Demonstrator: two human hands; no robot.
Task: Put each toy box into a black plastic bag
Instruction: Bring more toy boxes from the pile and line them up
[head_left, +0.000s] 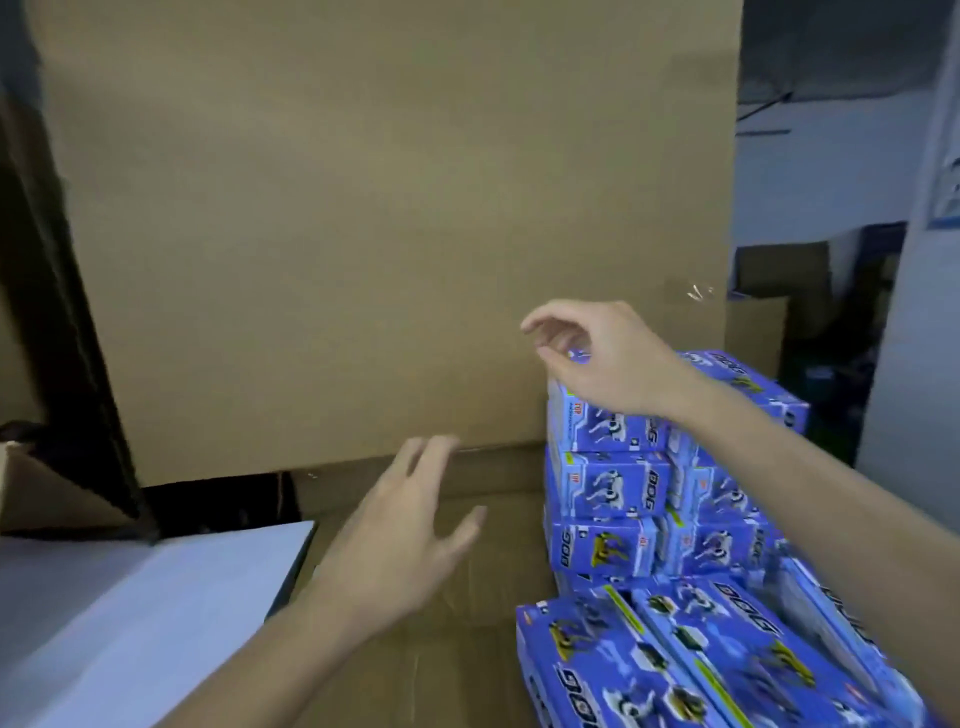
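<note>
The right hand (587, 353) sits at the right of centre in the frame, fingers curled downward over the near top edge of the topmost toy box (613, 421). The fingertips look just at or touching that edge, but blur keeps me from saying whether they have closed on it; I read the hand as loosely spread, not yet gripping, shaped for lifting the box off the pile from above. The left hand (405, 525) hangs at lower centre with fingers straight and fanned, holding nothing, palm toward the cardboard below it. Most likely it waits there to take the box's other end once it comes free.

The task's boxes are the blue ones printed with dogs: a stack (623, 493) several rows high at centre right, standing on edge with printed faces toward the camera, and a lower row (675, 660) lying flatter at lower right. Stacking them this way keeps the top one reachable without disturbing the rest.

They rest on a flattened brown cardboard surface (467, 649). Behind rises a tall cardboard wall (363, 208) filling the upper left and centre. A pale sheet or board (130, 597) lies at lower left. No black plastic bag shows anywhere, so bagging appears not yet begun for this box.
</note>
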